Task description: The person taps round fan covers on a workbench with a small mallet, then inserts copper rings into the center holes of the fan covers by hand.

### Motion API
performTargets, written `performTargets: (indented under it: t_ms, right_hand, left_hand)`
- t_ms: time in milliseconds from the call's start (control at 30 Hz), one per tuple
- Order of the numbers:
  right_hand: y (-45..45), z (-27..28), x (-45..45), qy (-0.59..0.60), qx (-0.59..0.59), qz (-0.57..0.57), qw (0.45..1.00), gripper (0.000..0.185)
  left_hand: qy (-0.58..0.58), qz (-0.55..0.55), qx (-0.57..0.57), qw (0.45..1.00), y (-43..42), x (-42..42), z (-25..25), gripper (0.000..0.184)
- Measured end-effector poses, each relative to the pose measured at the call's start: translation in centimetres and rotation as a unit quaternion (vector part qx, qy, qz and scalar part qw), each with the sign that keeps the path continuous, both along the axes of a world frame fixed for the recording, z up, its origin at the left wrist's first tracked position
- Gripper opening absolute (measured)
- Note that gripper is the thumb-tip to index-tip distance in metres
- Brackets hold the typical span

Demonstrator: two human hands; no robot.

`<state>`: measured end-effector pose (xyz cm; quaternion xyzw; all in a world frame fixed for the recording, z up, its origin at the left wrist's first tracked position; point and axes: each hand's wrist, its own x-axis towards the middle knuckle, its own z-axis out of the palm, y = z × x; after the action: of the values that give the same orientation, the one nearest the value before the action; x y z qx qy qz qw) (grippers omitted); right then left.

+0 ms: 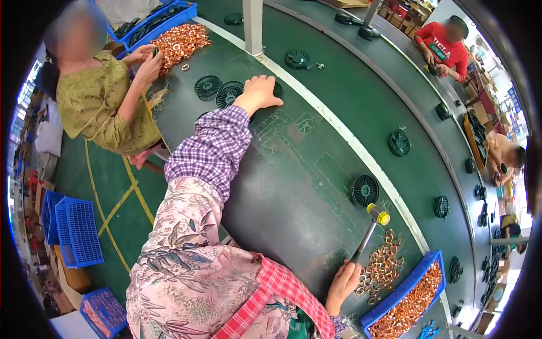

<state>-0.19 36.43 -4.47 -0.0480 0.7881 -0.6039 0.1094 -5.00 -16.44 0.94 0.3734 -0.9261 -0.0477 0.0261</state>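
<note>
My left hand (259, 92) reaches across the dark table, its thumb and fingers round a black slotted wheel (278, 89) that is mostly hidden beneath it. More black slotted wheels (208, 87) lie just left of that hand. Low on the right, my right hand (343, 284) is closed around the handle of a hammer (366, 242) with yellow faces. The hammer's head is raised close to a single black wheel (365, 190) on the table. Beside my right hand is a loose pile of copper-coloured rings (385, 264).
A blue bin (375, 312) of copper pieces stands at the right. Along the table runs a green conveyor (367, 116) carrying black wheels. At the left, a co-worker (101, 101) sits by another copper ring heap (179, 45). Blue crates (79, 231) stand on the floor.
</note>
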Motion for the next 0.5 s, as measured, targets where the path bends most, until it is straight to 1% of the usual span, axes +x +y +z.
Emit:
performTargets:
  t_ms: [33,67,100,133,200,267,333,400,467,500]
  right_hand:
    - [0.0,0.1,0.0,-0.011,-0.001,-0.006,1.000,0.026]
    - [0.0,0.1,0.1,-0.011,0.003,-0.012,1.000,0.026]
    - [0.0,-0.1,0.0,-0.012,-0.002,-0.010,1.000,0.025]
    - [0.1,-0.1,-0.1,-0.011,-0.006,-0.008,1.000,0.025]
    - [0.2,0.0,0.0,-0.024,0.003,-0.013,1.000,0.025]
    - [0.3,-0.5,0.0,-0.014,-0.021,-0.010,1.000,0.023]
    - [0.7,-0.5,0.2,-0.014,-0.003,0.012,1.000,0.022]
    - [1.0,1.2,0.4,-0.018,0.040,0.073,0.996,0.022]
    - [1.5,1.3,1.2,-0.050,0.037,0.102,0.993,0.024]
    - [1.9,1.3,1.1,-0.002,0.083,0.136,0.987,0.025]
  left_hand:
    - [-0.003,-0.012,0.033,0.999,-0.1,0.0,-0.2,0.089]
    - [-0.003,-0.018,0.037,0.999,0.1,0.1,-0.8,0.089]
    - [0.090,-0.080,0.020,0.993,1.3,0.6,-0.9,0.088]
    - [0.184,-0.141,0.003,0.973,3.0,1.0,-0.9,0.086]
    - [0.259,-0.258,0.073,0.928,9.2,2.3,0.6,0.088]
    - [0.291,-0.362,0.151,0.872,15.2,3.5,-1.3,0.092]
    - [0.275,-0.390,0.236,0.847,20.8,4.5,-3.3,0.095]
    - [0.253,-0.403,0.260,0.840,24.2,5.3,-5.1,0.098]
    - [0.271,-0.385,0.224,0.853,24.9,5.1,-4.9,0.102]
    - [0.268,-0.381,0.228,0.855,25.2,5.1,-5.0,0.106]
